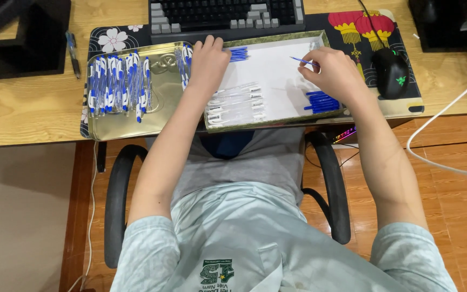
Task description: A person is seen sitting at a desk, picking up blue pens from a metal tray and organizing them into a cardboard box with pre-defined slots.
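Even, fairly bright indoor light falls from above, leaving only soft, short shadows under the arms and beside the dark box (25, 38) far left on the bench (22, 108). The gold tray (131, 127) throws a mild sheen, and the white tray floor (271, 70) is nearly washed out. The mouse (393, 73) shows a small green glow. Focus is sharp mid-scene; edges bend slightly, wide-angle, and the near shirt looks softer.

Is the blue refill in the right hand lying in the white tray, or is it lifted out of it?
Lifted: the right hand pinches the thin blue refill above the white tray, its tip pointing left.
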